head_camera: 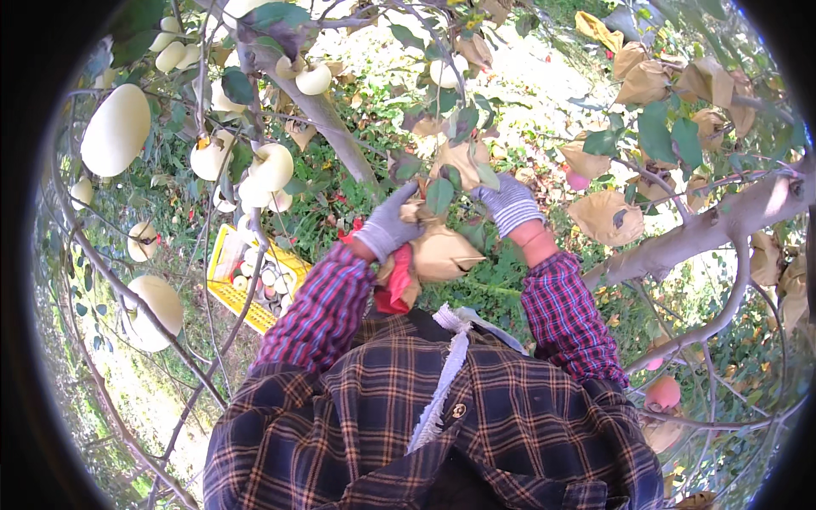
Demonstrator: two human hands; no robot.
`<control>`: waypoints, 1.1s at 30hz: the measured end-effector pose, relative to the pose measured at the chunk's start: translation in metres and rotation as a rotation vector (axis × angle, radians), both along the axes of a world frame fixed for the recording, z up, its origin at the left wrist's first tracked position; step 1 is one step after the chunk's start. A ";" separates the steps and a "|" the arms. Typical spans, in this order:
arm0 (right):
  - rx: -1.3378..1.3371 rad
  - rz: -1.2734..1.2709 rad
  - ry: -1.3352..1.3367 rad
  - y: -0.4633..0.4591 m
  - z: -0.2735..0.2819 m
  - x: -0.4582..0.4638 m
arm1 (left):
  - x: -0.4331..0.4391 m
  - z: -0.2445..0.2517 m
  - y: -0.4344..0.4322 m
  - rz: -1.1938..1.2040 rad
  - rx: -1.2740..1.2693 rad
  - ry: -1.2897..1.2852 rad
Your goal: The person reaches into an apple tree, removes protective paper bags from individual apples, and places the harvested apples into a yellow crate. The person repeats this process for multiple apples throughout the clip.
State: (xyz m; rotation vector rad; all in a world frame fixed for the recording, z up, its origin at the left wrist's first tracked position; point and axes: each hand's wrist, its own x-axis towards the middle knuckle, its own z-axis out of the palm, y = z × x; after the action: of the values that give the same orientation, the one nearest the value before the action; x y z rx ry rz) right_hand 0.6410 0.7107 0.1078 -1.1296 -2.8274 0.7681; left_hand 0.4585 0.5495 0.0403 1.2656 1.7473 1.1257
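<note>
My left hand [390, 224], in a grey knit glove, holds a bunch of brown paper fruit bags [443, 252]. Red inner paper [400, 277] hangs out below that hand. My right hand [507, 201], gloved alike, is at the lower right edge of another paper bag [464, 162] among the leaves. Its fingertips are partly hidden, so whether they pinch the bag cannot be made out. Green leaves [440, 194] hang between both hands. Whatever is inside the bags is hidden.
Pale apples [271, 167] hang on branches to the left. A yellow plastic crate [220, 261] with pale apples stands on the ground there. At right, a thick branch [714, 229] crosses near bagged fruit [605, 218] and a pink apple [663, 392]. Thin bare branches [137, 299] curve along the left.
</note>
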 end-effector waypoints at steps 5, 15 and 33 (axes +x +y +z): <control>0.346 0.386 0.203 -0.002 -0.007 0.002 | 0.015 0.004 0.030 0.100 -0.035 -0.145; 0.281 -0.028 -0.027 -0.015 0.032 -0.011 | 0.011 0.000 0.052 -0.065 0.085 0.264; -0.016 -0.099 -0.536 0.035 -0.054 0.013 | 0.002 -0.003 -0.003 0.005 -0.097 -0.181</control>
State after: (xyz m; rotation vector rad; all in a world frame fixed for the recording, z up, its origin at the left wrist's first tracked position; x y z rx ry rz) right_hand 0.6542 0.7460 0.0536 -1.6847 -3.1377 0.5446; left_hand 0.4603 0.5461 0.0371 1.0678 1.6507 1.1079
